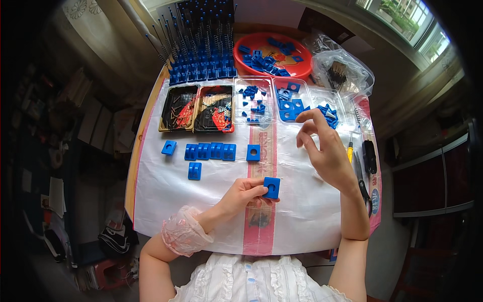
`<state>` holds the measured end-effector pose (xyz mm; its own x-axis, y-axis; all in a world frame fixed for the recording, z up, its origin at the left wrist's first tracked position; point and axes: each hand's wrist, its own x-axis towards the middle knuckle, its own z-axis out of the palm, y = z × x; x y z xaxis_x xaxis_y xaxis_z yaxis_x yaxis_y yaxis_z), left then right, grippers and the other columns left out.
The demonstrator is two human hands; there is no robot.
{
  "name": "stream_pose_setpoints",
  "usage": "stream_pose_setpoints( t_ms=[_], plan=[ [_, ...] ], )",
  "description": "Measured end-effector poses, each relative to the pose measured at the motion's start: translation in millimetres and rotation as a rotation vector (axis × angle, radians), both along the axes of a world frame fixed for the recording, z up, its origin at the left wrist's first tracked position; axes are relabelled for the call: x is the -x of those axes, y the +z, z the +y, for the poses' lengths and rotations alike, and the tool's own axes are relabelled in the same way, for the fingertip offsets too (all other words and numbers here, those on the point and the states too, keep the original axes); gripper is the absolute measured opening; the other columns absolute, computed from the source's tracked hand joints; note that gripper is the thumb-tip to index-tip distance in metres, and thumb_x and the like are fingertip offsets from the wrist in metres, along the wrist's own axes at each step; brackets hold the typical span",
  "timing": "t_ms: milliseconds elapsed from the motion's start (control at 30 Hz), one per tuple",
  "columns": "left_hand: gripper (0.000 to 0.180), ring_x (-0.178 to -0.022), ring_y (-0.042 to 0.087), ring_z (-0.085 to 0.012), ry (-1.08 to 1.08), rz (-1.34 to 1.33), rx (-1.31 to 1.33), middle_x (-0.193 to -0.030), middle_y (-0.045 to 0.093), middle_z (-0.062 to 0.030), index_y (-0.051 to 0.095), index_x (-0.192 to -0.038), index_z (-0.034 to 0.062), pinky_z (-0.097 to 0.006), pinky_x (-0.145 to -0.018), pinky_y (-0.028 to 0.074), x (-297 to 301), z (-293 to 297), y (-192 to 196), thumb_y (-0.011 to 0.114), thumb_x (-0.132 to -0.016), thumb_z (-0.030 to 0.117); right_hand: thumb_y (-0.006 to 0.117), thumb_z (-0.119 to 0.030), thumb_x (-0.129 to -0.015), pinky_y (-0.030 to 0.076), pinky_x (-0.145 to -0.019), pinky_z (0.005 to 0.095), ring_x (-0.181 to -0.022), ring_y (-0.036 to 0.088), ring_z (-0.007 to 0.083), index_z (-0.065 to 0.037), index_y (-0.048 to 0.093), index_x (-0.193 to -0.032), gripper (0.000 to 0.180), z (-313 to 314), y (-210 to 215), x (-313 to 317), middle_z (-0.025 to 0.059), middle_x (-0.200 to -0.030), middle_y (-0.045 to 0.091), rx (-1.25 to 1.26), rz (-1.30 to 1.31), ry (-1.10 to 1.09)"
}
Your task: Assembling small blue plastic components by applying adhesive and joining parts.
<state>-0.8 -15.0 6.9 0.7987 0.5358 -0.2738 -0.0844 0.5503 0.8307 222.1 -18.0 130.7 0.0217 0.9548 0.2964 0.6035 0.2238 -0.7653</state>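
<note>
In my left hand (240, 195) is a small blue square plastic plate with a round hole (272, 187), pinched between thumb and fingers above the white-covered table. My right hand (326, 151) is raised to the right, its fingers loosely bent and apart, with nothing visible in them. Just beyond it lie a clear tray (275, 108) of blue holed plates and another clear tray of small blue parts (329, 115). On the sheet ahead are a row of blue ridged blocks (210, 151), a single ridged block (194, 171), and two loose holed pieces, one a blue plate (253, 152).
Black trays (196, 128) with screws and nuts stand left of a clear tray of blue bits (253, 103). Behind them are blue spring-and-rod assemblies (204, 55), a red basin (239, 60) and a plastic bag (359, 75). Black scissors (363, 191) and a yellow-handled tool (350, 152) lie right.
</note>
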Motion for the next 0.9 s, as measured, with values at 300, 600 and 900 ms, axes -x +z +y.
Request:
stream_pose_setpoints(
  t_ms=[300, 600, 900],
  plan=[
    [0.030, -0.085, 0.067, -0.0072, 0.021, -0.011, -0.044, -0.105, 0.072, -0.0100, 0.059, -0.127, 0.0002, -0.016, -0.064, 0.049, -3, -2, -2, 0.051, -0.101, 0.013, 0.057, 0.002, -0.089, 0.050, -0.071, 0.0373, -0.075, 0.066, 0.0270, -0.001, 0.060, -0.102, 0.014, -20, -33, -4, 0.0122, -0.085, 0.065, 0.140, -0.061, 0.072],
    [0.035, -0.081, 0.063, -0.0037, 0.057, 0.007, -0.112, -0.110, 0.071, -0.0080, 0.055, -0.133, 0.0011, -0.016, -0.062, 0.045, -6, -8, 1, 0.052, -0.101, 0.014, 0.060, 0.002, -0.091, 0.050, -0.069, 0.0254, -0.081, 0.064, 0.0132, 0.000, 0.064, -0.102, 0.012, -46, -91, -3, 0.0062, -0.092, 0.065, 0.274, 0.388, 0.107],
    [0.038, -0.069, 0.057, -0.0001, 0.091, 0.028, -0.092, -0.110, 0.071, -0.0093, 0.051, -0.138, 0.0029, -0.015, -0.057, 0.042, -6, -8, -4, 0.051, -0.102, 0.016, 0.067, -0.005, -0.089, 0.047, -0.070, 0.0280, -0.085, 0.064, 0.0142, -0.002, 0.063, -0.109, 0.021, -44, -110, 3, 0.0062, -0.092, 0.067, -0.039, 0.324, 0.140]
  ],
)
